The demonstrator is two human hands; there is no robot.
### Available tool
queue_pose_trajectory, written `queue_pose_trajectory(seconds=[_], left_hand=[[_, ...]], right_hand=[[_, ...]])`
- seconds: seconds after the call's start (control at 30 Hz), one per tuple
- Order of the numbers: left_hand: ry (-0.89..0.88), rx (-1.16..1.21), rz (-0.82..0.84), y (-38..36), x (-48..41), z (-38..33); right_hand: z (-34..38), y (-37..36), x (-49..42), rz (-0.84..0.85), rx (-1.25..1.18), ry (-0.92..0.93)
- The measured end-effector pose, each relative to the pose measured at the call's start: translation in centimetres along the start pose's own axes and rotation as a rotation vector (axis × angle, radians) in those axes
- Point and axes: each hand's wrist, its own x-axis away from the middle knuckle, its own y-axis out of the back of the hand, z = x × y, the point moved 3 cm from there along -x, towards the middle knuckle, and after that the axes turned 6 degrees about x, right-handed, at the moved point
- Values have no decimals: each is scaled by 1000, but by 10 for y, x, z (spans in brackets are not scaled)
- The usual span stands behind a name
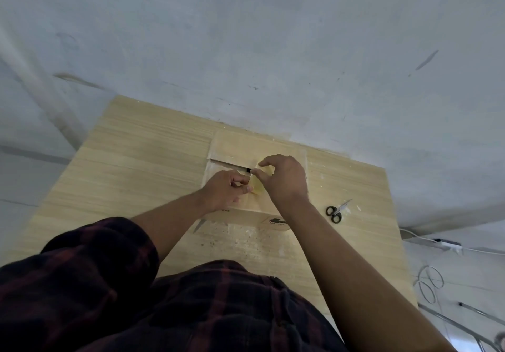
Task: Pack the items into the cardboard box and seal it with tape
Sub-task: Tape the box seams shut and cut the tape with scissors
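Facing the cardboard box (237,143), set at the far side of the table (131,165) with its back edge just beside the wall (273,50); leaving bare wood left of the box, right of it and in front of it. Showing a dark slit along the box's seam, flaps lying nearly flat. Pinching a yellowish strip of tape (259,186) on top of the box with the left hand (225,191), fingers curled onto the strip's near end. Nipping the same strip at the seam with the right hand (285,180), thumb and forefinger closed on it, other fingers arched loosely above the box's top. Leaving black-handled scissors (335,213) lying right of the box, near its front corner and apart from it, blades pointing away. Keeping white cables (430,283) farther right of the box, off the table's edge
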Motion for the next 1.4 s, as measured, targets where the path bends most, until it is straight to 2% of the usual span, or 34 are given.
queue_pose_trajectory(seconds=[0.5,0.77,0.97,1.4], left_hand=[[-42,-35,-8,0,-4,8],[-30,-6,-12,0,-6,10],[-19,27,-11,0,-5,8],[-5,35,3,0,-8,8]], right_hand=[[9,-2,-7,112,239,34],[8,-14,-6,27,174,-26],[2,-3,-3,56,-74,-48],[0,-6,-8,89,-94,-136]])
